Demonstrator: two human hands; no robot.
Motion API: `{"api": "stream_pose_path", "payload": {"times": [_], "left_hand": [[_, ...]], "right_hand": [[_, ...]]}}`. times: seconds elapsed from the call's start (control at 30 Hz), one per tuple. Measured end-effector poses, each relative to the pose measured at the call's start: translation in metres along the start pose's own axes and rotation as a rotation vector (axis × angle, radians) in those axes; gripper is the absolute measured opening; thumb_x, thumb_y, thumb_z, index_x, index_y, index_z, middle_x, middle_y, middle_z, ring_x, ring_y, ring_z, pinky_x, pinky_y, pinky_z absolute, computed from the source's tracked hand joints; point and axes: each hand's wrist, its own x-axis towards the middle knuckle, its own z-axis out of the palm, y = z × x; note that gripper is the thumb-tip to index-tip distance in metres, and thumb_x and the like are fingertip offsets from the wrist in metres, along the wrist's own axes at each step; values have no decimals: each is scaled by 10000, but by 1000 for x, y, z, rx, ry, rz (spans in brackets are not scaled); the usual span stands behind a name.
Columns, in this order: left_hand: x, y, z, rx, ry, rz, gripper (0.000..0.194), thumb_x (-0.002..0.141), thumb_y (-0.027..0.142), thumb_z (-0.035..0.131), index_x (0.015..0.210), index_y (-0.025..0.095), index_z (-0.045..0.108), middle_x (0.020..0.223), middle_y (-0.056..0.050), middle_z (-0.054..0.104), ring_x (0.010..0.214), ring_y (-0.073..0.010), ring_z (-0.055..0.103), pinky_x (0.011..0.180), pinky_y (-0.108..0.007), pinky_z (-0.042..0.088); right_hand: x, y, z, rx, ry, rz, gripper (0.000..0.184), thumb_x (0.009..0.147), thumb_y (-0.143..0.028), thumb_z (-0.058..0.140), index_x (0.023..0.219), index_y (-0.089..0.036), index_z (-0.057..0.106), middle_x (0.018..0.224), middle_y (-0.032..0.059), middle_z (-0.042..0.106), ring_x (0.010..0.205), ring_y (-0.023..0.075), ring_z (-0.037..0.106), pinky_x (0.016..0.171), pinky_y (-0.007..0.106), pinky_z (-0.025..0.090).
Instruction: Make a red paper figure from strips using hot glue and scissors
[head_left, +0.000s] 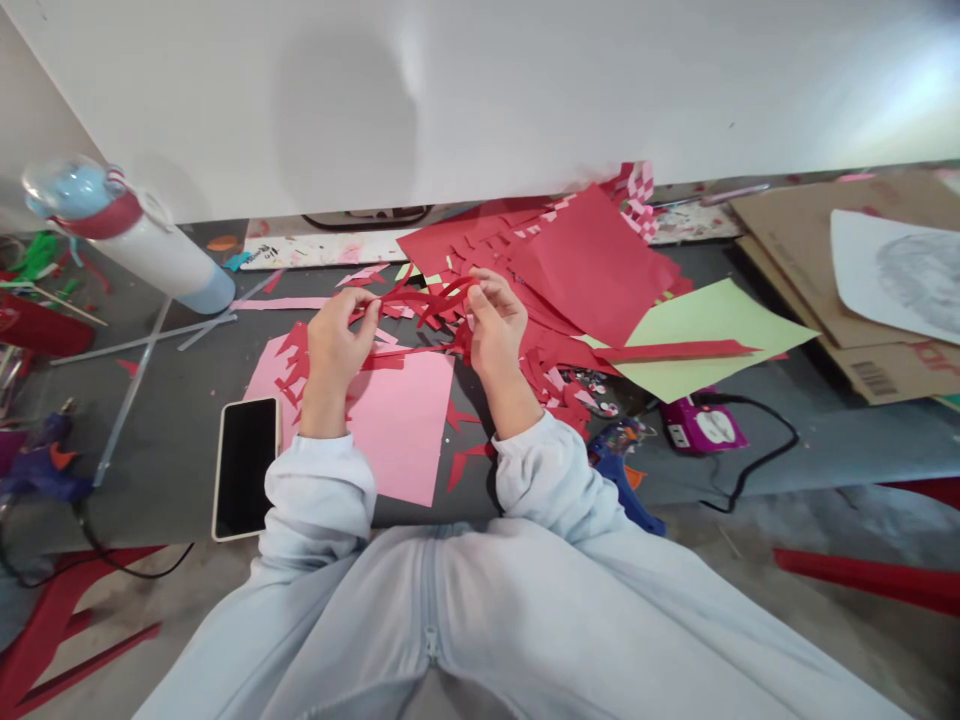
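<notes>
Thin red paper strips stretch between my two hands, above the table. My left hand pinches their left end between thumb and fingers. At the other end, my right hand is closed on the same strips, some of which curl and hang down. Below lies a pink paper sheet, with small red paper scraps scattered over its upper left. More red cuttings are heaped right of my right hand. How many strips each hand holds is hard to make out.
Red sheets and a light green sheet lie to the right, near cardboard. A phone, a bottle and a glue gun are on the left. Another blue tool sits near the front edge, beside a purple box.
</notes>
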Motion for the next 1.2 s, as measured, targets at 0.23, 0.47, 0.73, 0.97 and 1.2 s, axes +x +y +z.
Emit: {"api": "stream_pose_path", "payload": {"times": [0.23,0.47,0.73,0.97,1.2], "left_hand": [[0,0,1,172,-45,70,148,958,297,530,877,223,630,878,-37,737,836,-180,670,781,-306,484],[-1,2,3,211,-11,81,133,953,265,523,879,226,626,868,-39,731,840,-187,663,779,-312,478],[-3,8,4,223,-26,79,129,947,256,524,891,229,637,892,-44,735,881,-191,667,801,-313,485],[-3,13,5,153,-44,75,115,927,253,532,851,240,617,868,-44,729,853,-202,659,795,-331,478],[-3,16,7,172,-77,110,135,934,250,521,843,236,620,866,-50,739,844,-213,663,773,-337,463]], "right_hand": [[-2,-19,2,129,50,-31,278,689,-473,820,735,-248,663,1029,33,683,1008,208,643,929,420,510],[1,-16,-2,53,14,-20,312,665,-484,835,667,-233,649,995,28,648,975,200,617,927,414,495],[0,-22,0,160,-29,253,232,599,-371,855,659,-228,683,635,-47,618,558,95,528,567,252,454],[0,-24,1,136,-74,332,379,533,-476,888,666,-219,643,814,2,713,555,102,571,541,276,500],[0,-24,-1,40,-117,257,407,550,-536,872,635,-206,648,1028,42,693,604,94,551,511,267,452]]}}
